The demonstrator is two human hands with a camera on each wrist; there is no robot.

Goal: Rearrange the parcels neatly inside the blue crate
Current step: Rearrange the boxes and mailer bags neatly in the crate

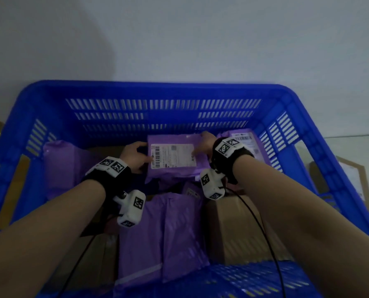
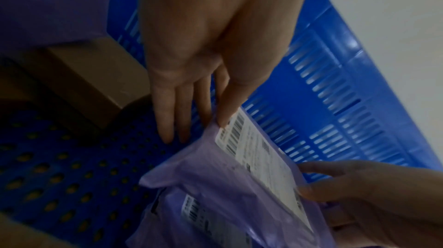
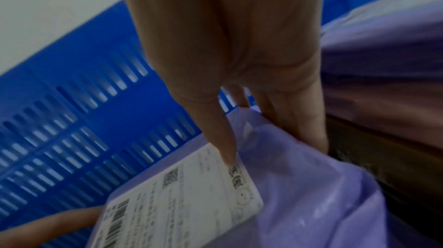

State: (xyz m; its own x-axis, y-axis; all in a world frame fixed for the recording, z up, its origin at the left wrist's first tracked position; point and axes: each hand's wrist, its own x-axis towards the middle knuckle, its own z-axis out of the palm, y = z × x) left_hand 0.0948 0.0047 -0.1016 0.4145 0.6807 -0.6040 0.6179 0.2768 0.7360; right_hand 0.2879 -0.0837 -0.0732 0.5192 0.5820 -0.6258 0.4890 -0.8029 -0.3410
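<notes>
Hands grasp the labelled purple mailer (image 1: 175, 158) by its short edges, left hand (image 1: 134, 157) and right hand (image 1: 203, 145), near the far wall of the blue crate (image 1: 157, 91), seemingly just above the floor; lower it flat, label up, squared to that wall.

Both hands on the labelled purple parcel (image 1: 172, 158)

Left hand (image 1: 134, 157) pinches its left edge, thumb on top; right hand (image 1: 203, 145) pinches the right edge, thumb on the label, both forearms reaching forward.
</notes>
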